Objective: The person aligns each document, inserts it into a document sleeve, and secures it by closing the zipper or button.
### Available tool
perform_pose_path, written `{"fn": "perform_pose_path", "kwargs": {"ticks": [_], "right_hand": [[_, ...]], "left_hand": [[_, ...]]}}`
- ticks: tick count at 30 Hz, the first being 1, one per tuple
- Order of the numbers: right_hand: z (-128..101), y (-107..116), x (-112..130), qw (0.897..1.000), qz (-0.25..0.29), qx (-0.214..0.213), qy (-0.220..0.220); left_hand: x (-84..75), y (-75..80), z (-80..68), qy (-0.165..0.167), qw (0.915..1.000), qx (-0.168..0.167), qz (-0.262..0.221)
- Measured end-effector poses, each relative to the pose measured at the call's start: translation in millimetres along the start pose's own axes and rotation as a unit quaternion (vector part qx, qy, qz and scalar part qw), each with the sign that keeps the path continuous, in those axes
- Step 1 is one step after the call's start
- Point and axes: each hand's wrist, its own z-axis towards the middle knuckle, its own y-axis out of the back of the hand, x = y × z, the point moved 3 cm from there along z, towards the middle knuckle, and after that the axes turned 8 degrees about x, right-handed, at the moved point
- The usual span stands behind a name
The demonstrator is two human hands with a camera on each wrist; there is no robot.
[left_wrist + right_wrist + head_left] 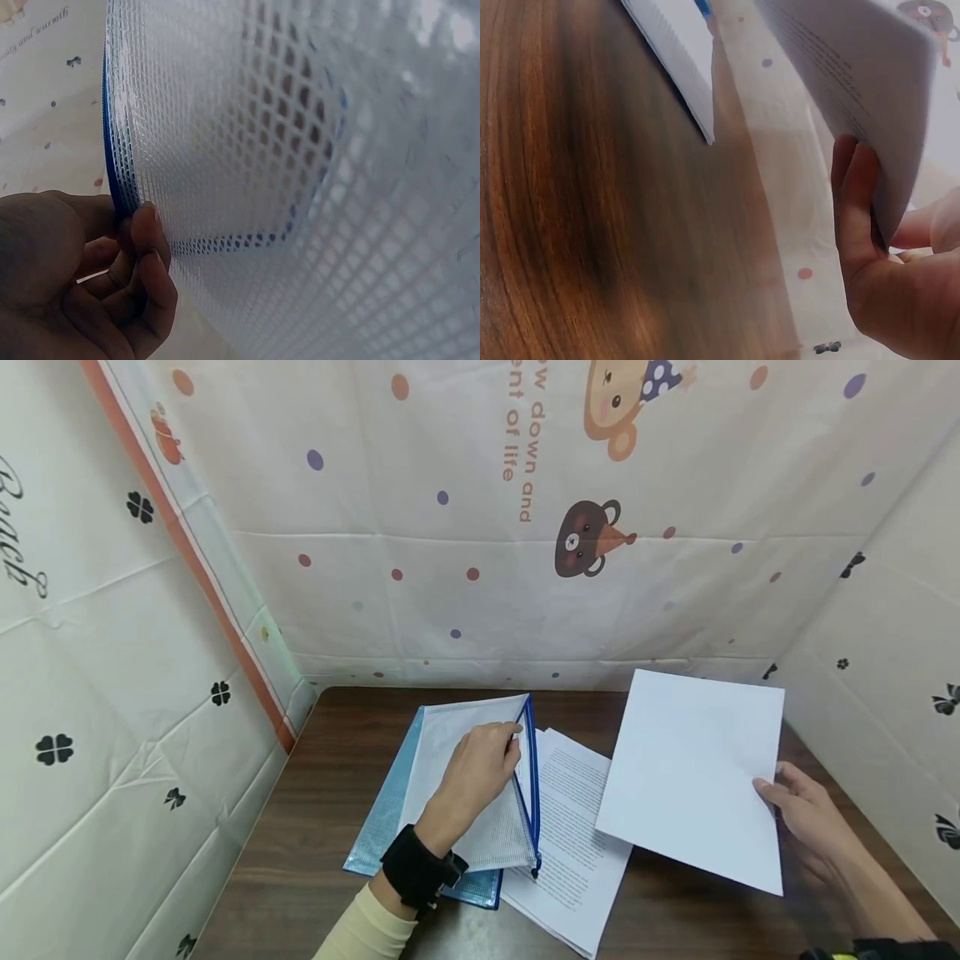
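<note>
My left hand (482, 766) pinches the blue-zipped edge of a clear mesh zipper pouch (450, 739), which is lifted off the table. In the left wrist view, thumb and fingers grip the mesh pouch (225, 135) at its blue edge. My right hand (808, 806) holds a sheet of paper (693, 777) by its right edge, tilted above the table. Its upper face is blank; in the right wrist view, printed lines show on the paper's (870, 82) other face. Between the hands lies a stack of printed sheets (573, 827), partly under the pouch.
Beneath the lifted pouch lies a light-blue mesh pouch (382, 814) on the dark wooden table (285, 827). Patterned white cloth (450, 460) hangs behind the table and on both sides.
</note>
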Motion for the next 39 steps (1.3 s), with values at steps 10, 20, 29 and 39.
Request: {"fn": "perform_pose_path", "kwargs": {"ticks": [10,20,29,39], "right_hand": [[2.1,-6.3,5.4,0.999,0.000,0.002,-0.049],[5.4,-22.7,5.7,0.995,0.054,0.026,-0.081],[11.0,-45.2,8.6,0.994,0.067,0.046,-0.074],[19.9,-65.6,9.7,0.992,0.088,0.054,-0.076]], "left_hand": [[-0.3,0.7,0.0,0.005,0.9999,0.007,-0.005],[0.5,-4.5,-0.3,0.014,0.9996,0.022,0.013],[-1.2,-12.6,-3.8,0.023,0.9986,0.029,0.037],[-2.6,-14.3,-5.0,0.021,0.9982,0.038,0.042]]}}
